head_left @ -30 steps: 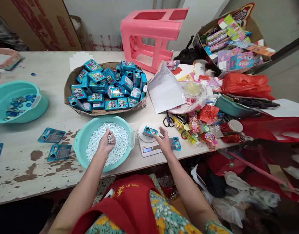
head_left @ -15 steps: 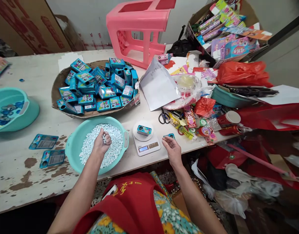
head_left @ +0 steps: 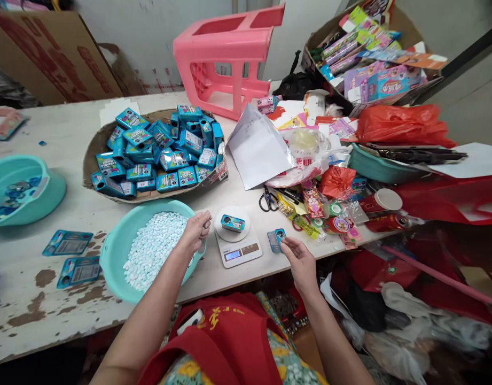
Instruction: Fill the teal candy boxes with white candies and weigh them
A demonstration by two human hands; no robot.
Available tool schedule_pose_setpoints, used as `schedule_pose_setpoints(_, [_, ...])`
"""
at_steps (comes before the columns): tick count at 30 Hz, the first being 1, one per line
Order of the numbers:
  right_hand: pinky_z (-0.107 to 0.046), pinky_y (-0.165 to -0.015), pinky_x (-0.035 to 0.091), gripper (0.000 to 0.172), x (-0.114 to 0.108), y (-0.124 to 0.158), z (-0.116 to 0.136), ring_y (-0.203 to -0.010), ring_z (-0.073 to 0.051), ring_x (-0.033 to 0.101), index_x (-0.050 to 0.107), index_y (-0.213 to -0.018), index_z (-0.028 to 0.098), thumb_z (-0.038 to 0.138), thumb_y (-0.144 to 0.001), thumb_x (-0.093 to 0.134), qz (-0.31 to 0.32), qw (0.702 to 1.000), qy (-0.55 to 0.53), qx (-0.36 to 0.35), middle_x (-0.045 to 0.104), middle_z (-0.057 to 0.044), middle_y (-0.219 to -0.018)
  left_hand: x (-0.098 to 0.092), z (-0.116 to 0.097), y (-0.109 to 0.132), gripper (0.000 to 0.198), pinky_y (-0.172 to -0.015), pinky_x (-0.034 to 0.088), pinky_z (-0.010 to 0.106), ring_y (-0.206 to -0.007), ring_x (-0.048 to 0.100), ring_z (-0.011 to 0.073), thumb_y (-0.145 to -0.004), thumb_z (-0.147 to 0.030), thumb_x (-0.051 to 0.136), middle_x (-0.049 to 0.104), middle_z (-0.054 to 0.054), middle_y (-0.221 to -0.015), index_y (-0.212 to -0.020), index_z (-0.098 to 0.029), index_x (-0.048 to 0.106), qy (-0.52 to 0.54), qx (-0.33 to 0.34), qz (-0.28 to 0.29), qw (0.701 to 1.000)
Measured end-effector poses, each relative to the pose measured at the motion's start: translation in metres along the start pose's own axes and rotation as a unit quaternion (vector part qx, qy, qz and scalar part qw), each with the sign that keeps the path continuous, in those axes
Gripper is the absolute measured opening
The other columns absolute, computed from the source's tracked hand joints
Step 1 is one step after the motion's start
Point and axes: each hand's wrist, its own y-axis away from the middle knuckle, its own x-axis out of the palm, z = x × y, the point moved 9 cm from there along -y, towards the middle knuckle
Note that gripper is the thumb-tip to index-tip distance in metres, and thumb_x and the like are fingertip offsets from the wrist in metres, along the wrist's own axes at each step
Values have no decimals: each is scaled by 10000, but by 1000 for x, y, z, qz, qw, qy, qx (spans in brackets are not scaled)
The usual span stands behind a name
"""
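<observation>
My left hand (head_left: 196, 231) is a closed fist over the right rim of a turquoise basin (head_left: 111, 262). White candies (head_left: 154, 240) lie heaped inside that basin. What the fist holds is covered now, but candies showed in its fingers a moment earlier. Beside it stands a white kitchen scale (head_left: 238, 252), with an open-topped blue candy tin (head_left: 233, 223) on its round plate. My right hand (head_left: 302, 262) has its fingers loosely curved and apart, nothing gripped. Its fingertips are close to a small flat blue piece of packaging (head_left: 275, 240); whether they touch it I cannot tell.
A cut-down carton (head_left: 91, 174) full of blue tins stands behind the basin. At left are another turquoise basin (head_left: 55, 190) and two flat blue packages (head_left: 67, 243). Scissors (head_left: 267, 200), wrappers and a paper cup (head_left: 388, 200) clutter the right. A pink stool (head_left: 225, 48) lies at the back.
My left hand has moved right, from above the candies to the basin's rim near the scale, and turned over. My right hand has shifted slightly right and down, uncovering the flat blue packaging.
</observation>
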Motion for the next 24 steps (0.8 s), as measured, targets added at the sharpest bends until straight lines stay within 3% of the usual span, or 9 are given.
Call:
schedule_pose_setpoints(4, [-422, -914, 467, 408, -31, -2, -9, -944, -220, 631, 615, -1012, 178, 413, -700, 731, -54, 998, 4, -10, 680, -94, -995, 0, -10, -3, 403, -411, 234, 199, -432, 428, 91, -805, -539, 519, 484, -1, -525, -676, -160, 572, -268, 92, -36, 958])
schedule_pose_setpoints(6, [-419, -897, 472, 427, -42, -2, -13, -949, -225, 624, 601, -1030, 169, 441, -717, 700, -86, 996, 34, -21, 666, -110, -1020, 14, -14, -4, 336, -514, 333, 227, -568, 550, 156, -817, -506, 527, 580, 23, -604, -874, -201, 656, -467, 153, -33, 870])
schedule_pose_setpoints(9, [-415, -865, 476, 562, -39, -5, -18, -1006, -243, 593, 542, -1148, 175, 469, -695, 698, -104, 985, 131, -42, 605, -134, -1151, 35, -6, -9, 363, -631, 376, 275, -763, 626, 240, -842, -444, 529, 682, 54, -838, -1167, -290, 576, -672, 173, -17, 720])
schedule_pose_setpoints(11, [-415, -871, 465, 700, -28, -11, -23, -1044, -256, 564, 500, -1210, 182, 476, -623, 743, -108, 972, 199, -59, 559, -138, -1212, 46, -1, -10, 324, -657, 380, 289, -825, 632, 253, -880, -388, 486, 683, 75, -968, -1183, -291, 550, -708, 177, -4, 683])
schedule_pose_setpoints(13, [-425, -882, 449, 738, -17, -18, -31, -1025, -263, 557, 509, -1196, 165, 494, -582, 754, -113, 963, 236, -66, 565, -137, -1174, 56, 1, -7, 240, -666, 377, 290, -842, 633, 247, -889, -312, 483, 679, 88, -970, -1104, -264, 577, -677, 193, 9, 710])
schedule_pose_setpoints(16, [-441, -848, 447, 638, -9, -27, -46, -890, -258, 569, 569, -1082, 156, 545, -598, 713, -108, 964, 238, -47, 621, -98, -977, 61, -5, 0, 60, -635, 348, 288, -761, 634, 223, -838, -193, 563, 651, 84, -746, -864, -208, 615, -575, 223, -8, 787])
schedule_pose_setpoints(19, [-453, -806, 451, 634, -15, -30, -45, -801, -269, 566, 599, -1022, 174, 555, -539, 754, -130, 957, 258, -22, 635, -75, -861, 50, -22, 10, 130, -576, 282, 278, -657, 609, 176, -750, -129, 662, 560, 37, -578, -677, -196, 578, -527, 245, -51, 812])
schedule_pose_setpoints(22, [-444, -779, 455, 595, -10, -26, -15, -777, -276, 586, 622, -1008, 181, 556, -564, 751, -141, 948, 281, -48, 647, -83, -850, 12, -63, 35, 164, -534, 220, 261, -599, 556, 151, -720, -161, 699, 495, 10, -541, -633, -206, 568, -502, 261, -108, 818])
schedule_pose_setpoints(24, [-426, -765, 461, 580, 11, -23, 9, -771, -270, 601, 629, -1021, 182, 549, -587, 746, -118, 951, 273, -86, 658, -81, -858, -39, -106, 67, 125, -512, 192, 241, -579, 510, 150, -735, -190, 690, 465, 5, -538, -662, -215, 591, -446, 282, -183, 830])
